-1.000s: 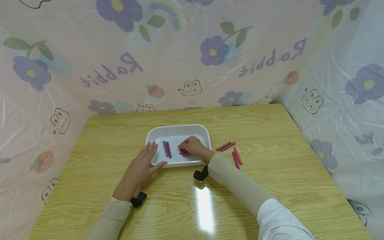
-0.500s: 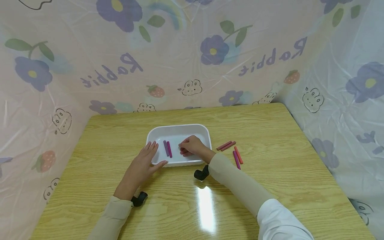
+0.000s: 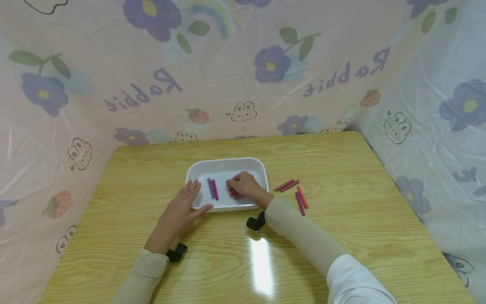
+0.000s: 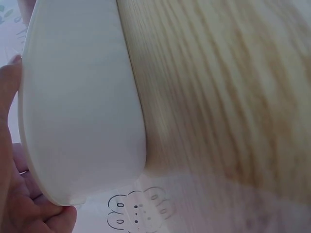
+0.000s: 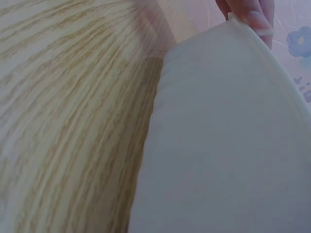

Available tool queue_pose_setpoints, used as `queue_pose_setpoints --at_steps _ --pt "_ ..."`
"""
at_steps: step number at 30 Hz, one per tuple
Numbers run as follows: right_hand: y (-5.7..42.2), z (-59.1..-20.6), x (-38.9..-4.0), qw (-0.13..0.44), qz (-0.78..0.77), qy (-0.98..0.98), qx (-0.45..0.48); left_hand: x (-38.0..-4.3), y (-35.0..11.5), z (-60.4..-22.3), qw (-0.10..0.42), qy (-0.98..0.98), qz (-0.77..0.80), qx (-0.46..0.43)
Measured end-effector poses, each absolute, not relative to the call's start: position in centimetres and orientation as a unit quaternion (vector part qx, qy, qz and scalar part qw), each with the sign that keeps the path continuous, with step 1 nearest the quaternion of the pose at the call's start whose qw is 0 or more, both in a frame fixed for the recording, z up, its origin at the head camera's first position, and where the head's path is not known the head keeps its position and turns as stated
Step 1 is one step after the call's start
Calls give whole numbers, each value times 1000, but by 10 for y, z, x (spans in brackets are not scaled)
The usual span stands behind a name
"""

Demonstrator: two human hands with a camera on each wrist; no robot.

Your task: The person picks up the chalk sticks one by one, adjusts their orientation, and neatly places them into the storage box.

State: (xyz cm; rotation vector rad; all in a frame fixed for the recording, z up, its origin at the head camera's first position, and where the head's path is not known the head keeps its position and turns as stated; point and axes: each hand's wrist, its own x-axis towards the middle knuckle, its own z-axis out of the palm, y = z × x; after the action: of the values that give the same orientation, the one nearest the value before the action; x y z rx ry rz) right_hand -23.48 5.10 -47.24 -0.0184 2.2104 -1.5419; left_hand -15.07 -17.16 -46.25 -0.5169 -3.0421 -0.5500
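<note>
A white rectangular tray (image 3: 235,207) stands on the table, with a greyish-purple crayon-like stick (image 3: 210,188) and a magenta stick (image 3: 215,190) side by side inside. My left hand (image 3: 181,211) rests on the tray's left front corner, fingers spread over the rim and thumb along the front; the left wrist view shows its fingertips (image 4: 62,219) at the rim. Inside the tray's right half is my right hand (image 3: 244,185), its fingers bent and thumb and forefinger close together. Whether anything is between them is hidden. The tray's outer wall (image 5: 218,136) fills much of the right wrist view.
Right of the tray lie two brownish-red sticks (image 3: 287,185), an orange-red stick (image 3: 302,197) and a purple stick (image 3: 300,203). The wood-grain table (image 3: 152,169) meets a patterned curtain (image 3: 228,84) behind and at both sides.
The view shifts very slightly. Both hands keep their places at the tray, apart from a small shift of the right fingers, and the sticks lie where they were.
</note>
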Motion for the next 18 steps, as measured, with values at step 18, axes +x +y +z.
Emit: queue_pose_setpoints --at_steps 18 --pt "55 -469 -236 118 -589 797 -60 -150 -171 -463 2 -972 -176 -157"
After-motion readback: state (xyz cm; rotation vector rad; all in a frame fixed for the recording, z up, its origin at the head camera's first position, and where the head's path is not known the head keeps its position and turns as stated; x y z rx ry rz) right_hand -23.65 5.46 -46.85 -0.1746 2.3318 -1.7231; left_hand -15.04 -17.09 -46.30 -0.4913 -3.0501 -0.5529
